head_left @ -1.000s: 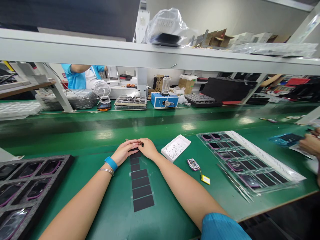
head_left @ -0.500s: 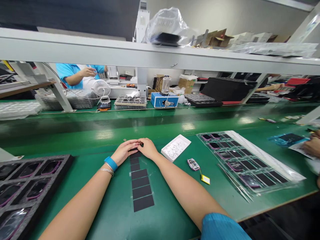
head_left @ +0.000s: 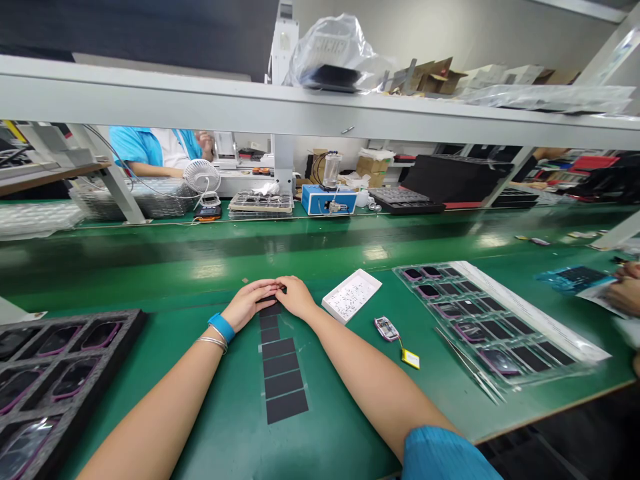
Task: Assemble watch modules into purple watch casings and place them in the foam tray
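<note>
My left hand (head_left: 249,305) and my right hand (head_left: 296,297) meet at the far end of a column of black rectangular sheets (head_left: 281,365) on the green bench. The fingers of both are bent and pressed together at the tips, over a dark piece that they mostly cover; what they pinch is hidden. The nearer sheets are wider than those by my fingers, and clear film edges show beside them. Right of my right hand lies a white box (head_left: 353,295) holding many tiny parts. Beyond it is a small opened device (head_left: 387,329), wired to a yellow-edged battery (head_left: 411,360).
Tweezers (head_left: 470,367) lie beside a clear tray (head_left: 520,377) of purple-framed parts and black pieces. A black foam tray (head_left: 135,323) with purple-rimmed parts stands at left. A white shelf beam (head_left: 320,110) crosses overhead. Another person's hand (head_left: 625,290) is at the right edge.
My hands stay almost still at the far end of the black sheets. Across the bench, the person in blue has lowered one forearm behind the fan.
</note>
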A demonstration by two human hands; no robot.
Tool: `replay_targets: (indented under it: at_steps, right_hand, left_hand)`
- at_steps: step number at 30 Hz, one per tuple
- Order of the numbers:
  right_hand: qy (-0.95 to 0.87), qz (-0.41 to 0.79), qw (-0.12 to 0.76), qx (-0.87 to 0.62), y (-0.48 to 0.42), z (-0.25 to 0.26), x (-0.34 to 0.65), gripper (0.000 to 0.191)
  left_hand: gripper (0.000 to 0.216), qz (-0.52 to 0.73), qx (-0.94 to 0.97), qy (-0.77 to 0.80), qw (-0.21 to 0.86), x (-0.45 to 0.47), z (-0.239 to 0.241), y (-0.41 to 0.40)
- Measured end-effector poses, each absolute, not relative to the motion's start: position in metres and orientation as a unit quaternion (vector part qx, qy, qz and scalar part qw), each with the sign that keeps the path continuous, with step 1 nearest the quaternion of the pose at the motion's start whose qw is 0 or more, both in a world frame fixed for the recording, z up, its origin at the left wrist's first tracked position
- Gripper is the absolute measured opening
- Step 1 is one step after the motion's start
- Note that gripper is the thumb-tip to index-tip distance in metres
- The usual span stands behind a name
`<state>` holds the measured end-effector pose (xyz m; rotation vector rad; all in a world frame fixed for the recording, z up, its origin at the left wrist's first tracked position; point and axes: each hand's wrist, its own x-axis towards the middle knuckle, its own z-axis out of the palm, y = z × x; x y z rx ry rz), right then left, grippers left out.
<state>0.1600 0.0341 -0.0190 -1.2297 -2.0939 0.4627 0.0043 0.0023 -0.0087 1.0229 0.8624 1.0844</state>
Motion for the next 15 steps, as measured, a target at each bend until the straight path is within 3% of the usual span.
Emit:
replay_targets:
  at_steps: [15]
  right_hand:
    - [-0.801, 0.173, 0.322, -0.473, 0.0348, -0.0191, 0.1599, 0.024]
  left_hand:
    - [0.036, 0.474, 0.449, 0.383, 0.653, 0.0064, -0.0025, -0.0009]
